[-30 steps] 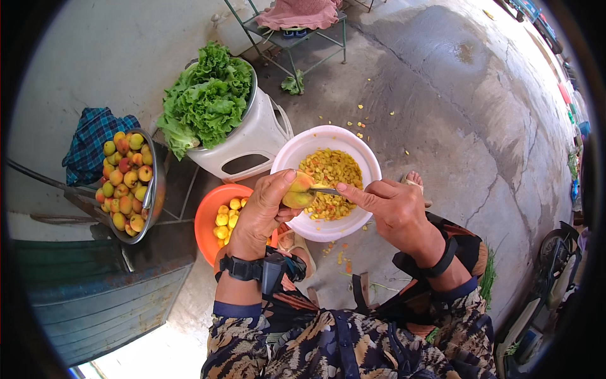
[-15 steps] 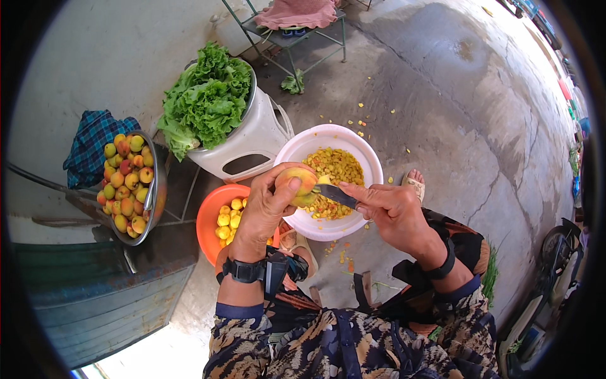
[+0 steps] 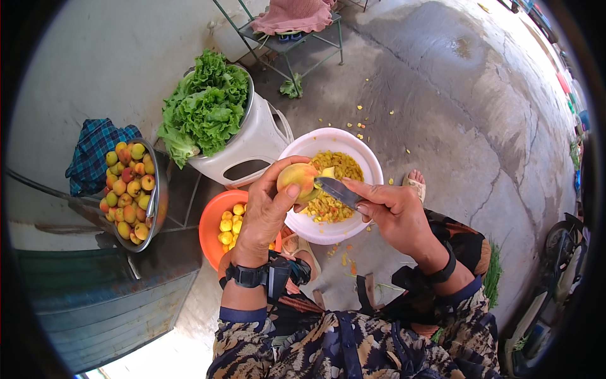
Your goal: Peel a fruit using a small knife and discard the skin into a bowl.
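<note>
My left hand (image 3: 260, 211) is closed round a yellow-and-red peach (image 3: 294, 179). A dark-bladed knife (image 3: 336, 191) is gripped in my right hand (image 3: 399, 213), its blade against the peach's right side, where a strip of peel and pale flesh stand out. Both hands are over a pale pink basin (image 3: 374, 165) that holds many small yellow peel pieces (image 3: 343, 165). Left of the basin, partly covered by my left forearm, is an orange basin (image 3: 207, 221) with peeled yellow fruit (image 3: 226, 225) in it.
At the left, a metal bowl (image 3: 161, 201) holds many unpeeled peaches (image 3: 131, 187) beside a blue checked cloth (image 3: 101, 151). Leafy lettuce (image 3: 208, 104) fills a bowl on a white stool (image 3: 255, 148). Behind stands a metal-framed chair (image 3: 293, 45). Peel scraps dot the concrete floor.
The blade has shifted slightly at the peach's side, and the peel strip there stands out a little more. Both hands keep their grips. The whole view has shifted a little.
</note>
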A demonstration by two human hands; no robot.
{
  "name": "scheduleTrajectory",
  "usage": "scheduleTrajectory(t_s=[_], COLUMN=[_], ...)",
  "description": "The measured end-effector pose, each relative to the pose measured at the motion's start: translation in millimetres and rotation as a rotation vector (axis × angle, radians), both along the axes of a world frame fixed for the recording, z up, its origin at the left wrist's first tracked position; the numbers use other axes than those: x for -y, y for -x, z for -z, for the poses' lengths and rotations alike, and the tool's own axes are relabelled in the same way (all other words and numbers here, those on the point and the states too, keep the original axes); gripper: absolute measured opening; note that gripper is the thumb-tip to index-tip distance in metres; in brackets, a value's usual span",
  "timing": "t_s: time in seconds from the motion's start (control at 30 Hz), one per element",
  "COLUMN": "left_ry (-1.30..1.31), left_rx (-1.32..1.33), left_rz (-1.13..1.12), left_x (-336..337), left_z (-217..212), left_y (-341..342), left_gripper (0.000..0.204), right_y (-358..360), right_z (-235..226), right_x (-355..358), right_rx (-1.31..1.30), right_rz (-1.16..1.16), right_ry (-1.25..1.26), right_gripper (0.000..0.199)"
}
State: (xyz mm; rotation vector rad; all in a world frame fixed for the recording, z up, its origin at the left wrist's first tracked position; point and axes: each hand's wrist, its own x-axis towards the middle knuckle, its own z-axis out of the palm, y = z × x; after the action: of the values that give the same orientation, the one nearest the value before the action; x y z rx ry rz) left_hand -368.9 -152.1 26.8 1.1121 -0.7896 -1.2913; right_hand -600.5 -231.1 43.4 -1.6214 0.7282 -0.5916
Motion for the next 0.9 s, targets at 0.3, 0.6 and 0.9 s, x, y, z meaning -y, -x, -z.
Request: scheduleTrajectory(t_s=[0.3,0.6,0.9], left_ry=[0.018,0.065,0.213], left_rx=[-0.127,0.002,-0.071], left_rz=[0.031,0.025,-0.082], left_x=[-0.2,-1.1,3.2], left_z=[5.1,3.1,16.4], left_y=[4.1,7.7,18.1], left_gripper=[0.063,0.076,0.072], right_y=[-0.7,2.7,-2.5], right_z=[4.2,-1.3,9.6], right_x=[-5.9,-4.3,-12.9], right_rx=[-0.085,-0.002,0.127], right_rz=[0.071,0.033,0.047], right_ry=[0.342,-0.124,-0.346], right_gripper=[0.049,0.046,0.048])
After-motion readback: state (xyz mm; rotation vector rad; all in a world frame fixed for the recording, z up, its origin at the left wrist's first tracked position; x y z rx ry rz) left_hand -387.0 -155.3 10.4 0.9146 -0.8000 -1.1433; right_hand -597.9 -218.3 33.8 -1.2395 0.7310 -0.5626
